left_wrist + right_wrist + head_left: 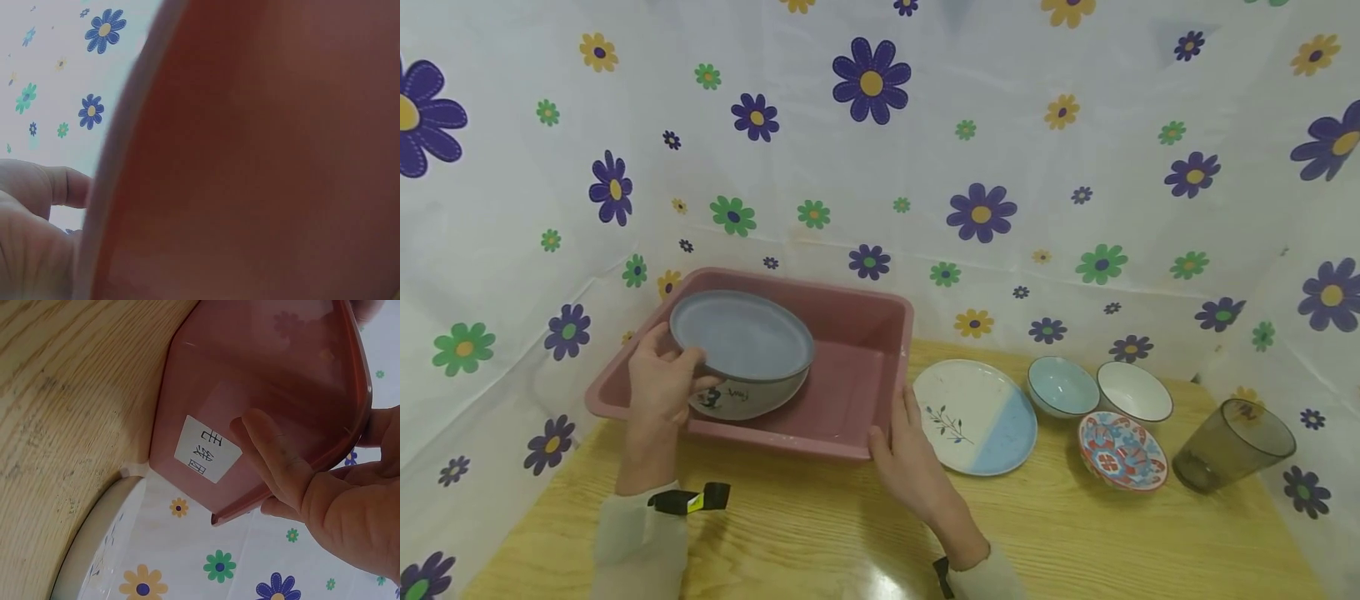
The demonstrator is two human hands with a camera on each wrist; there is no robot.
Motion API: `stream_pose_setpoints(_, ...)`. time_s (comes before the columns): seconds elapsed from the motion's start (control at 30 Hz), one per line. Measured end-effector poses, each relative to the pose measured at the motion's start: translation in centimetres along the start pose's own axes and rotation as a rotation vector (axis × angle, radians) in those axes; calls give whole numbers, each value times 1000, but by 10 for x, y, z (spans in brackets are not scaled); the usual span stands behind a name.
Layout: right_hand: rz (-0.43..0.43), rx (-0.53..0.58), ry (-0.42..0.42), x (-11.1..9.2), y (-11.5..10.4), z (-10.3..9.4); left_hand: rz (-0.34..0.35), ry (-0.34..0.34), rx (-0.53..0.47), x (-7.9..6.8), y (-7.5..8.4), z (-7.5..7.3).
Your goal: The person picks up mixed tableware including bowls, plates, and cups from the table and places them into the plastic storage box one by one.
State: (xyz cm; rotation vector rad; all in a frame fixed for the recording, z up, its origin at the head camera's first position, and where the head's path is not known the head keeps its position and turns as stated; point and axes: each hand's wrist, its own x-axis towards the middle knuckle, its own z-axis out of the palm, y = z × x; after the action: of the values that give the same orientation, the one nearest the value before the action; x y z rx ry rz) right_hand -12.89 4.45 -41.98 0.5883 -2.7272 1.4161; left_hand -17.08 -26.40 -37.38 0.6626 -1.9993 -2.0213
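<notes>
A blue-grey oval plate (741, 336) is pinched at its near left edge by my left hand (658, 375). The plate lies tilted over a white bowl (752, 400) with a printed picture and lettering, hiding most of that bowl. Both are inside a pink rectangular basin (861, 367). At the basin's front right corner, my right hand (917, 462) holds the rim, its fingers along the outer wall. The right wrist view shows that hand beside a white label (207, 449) with handwriting. In the left wrist view, the basin's outer wall (262, 150) fills most of the picture.
Right of the basin lies a cream-and-blue plate (973, 417). Farther right are a light blue bowl (1062, 387), a white bowl (1135, 392), a red-and-blue patterned bowl (1122, 450) and a tilted brownish glass (1232, 446). Flowered sheeting (820, 150) surrounds the wooden table (790, 533).
</notes>
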Motion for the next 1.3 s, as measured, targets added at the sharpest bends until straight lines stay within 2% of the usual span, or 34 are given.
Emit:
stream_pose_setpoints(0.17,8,-11,-12,-1,-1,-1,21,-1,23,2,-6,1)
stream_pose_setpoints(0.33,15,-22,-11,-2,-1,-1,49,-9,2,3,-10,2)
stream_pose_setpoints(0.73,21,-58,-5,-2,0,0,68,-18,59,7,-16,4)
stream_pose_setpoints(1.0,3,-74,3,-1,0,1,67,-20,53,11,-18,5)
stream_pose_setpoints(1.3,40,-86,0,-2,0,2,64,-16,56,11,-19,6)
